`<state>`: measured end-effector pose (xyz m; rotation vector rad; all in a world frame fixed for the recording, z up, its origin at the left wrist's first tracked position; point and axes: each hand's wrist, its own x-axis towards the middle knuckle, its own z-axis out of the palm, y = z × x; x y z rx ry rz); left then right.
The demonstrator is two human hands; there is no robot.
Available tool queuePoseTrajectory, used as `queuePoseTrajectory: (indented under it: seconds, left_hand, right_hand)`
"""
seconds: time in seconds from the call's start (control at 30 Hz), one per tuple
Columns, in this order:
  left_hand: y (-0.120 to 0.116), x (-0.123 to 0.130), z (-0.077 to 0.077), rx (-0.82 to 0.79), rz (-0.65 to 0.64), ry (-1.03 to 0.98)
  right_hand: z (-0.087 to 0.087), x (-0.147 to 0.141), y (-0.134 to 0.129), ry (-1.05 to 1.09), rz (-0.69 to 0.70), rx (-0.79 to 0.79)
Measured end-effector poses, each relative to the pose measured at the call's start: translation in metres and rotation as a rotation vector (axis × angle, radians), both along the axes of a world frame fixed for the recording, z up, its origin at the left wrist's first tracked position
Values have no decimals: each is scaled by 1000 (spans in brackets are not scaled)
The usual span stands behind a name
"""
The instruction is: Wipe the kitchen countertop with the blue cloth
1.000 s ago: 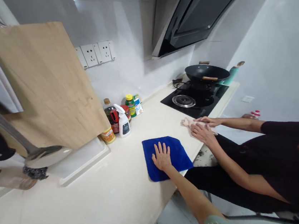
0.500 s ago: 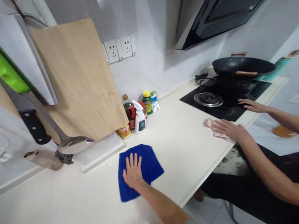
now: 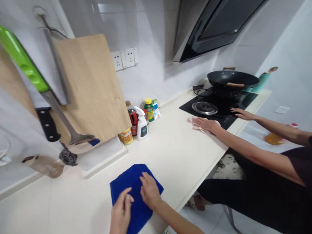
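One blue cloth [image 3: 138,215] is lying flat on the cream counter [image 3: 77,213], close to the front edge. Over it, the right hand [image 3: 149,191] is reaching with its fingers loosely bent and apart. The left hand [image 3: 121,215] is overlapping the left side of the cloth, its fingers curling half open; I cannot tell whether either hand is touching the fabric. A co-worker's hand [image 3: 208,125] is resting on a pale cloth [image 3: 200,129] beside the black cooktop [image 3: 222,116], where a wok [image 3: 230,82] is sitting. A white spray bottle [image 3: 142,126] is standing near the wall.
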<state>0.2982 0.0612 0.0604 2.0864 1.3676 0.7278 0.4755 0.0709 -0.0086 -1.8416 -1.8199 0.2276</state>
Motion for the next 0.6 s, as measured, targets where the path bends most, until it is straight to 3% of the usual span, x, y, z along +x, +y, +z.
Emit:
queuePoseTrajectory:
  seconds: [0.1, 0.2, 0.27, 0.43, 0.6]
  left_hand:
    - [-24, -14, -24, 66, -156, 135]
    - [-45, -30, -46, 80, -81, 163]
    - [-52, -41, -53, 69, -17, 153]
    - [-47, -62, -50, 15, -97, 154]
    - [-36, -67, -46, -26, -172, 152]
  right_hand:
    - [-10, 32, -17, -30, -192, 8]
    - [-18, 50, -30, -30, -253, -23]
    - [-21, 55, -33, -32, -246, -42]
    - [-24, 54, -30, -45, -244, -76]
    - [-22, 52, -31, -27, -237, -65]
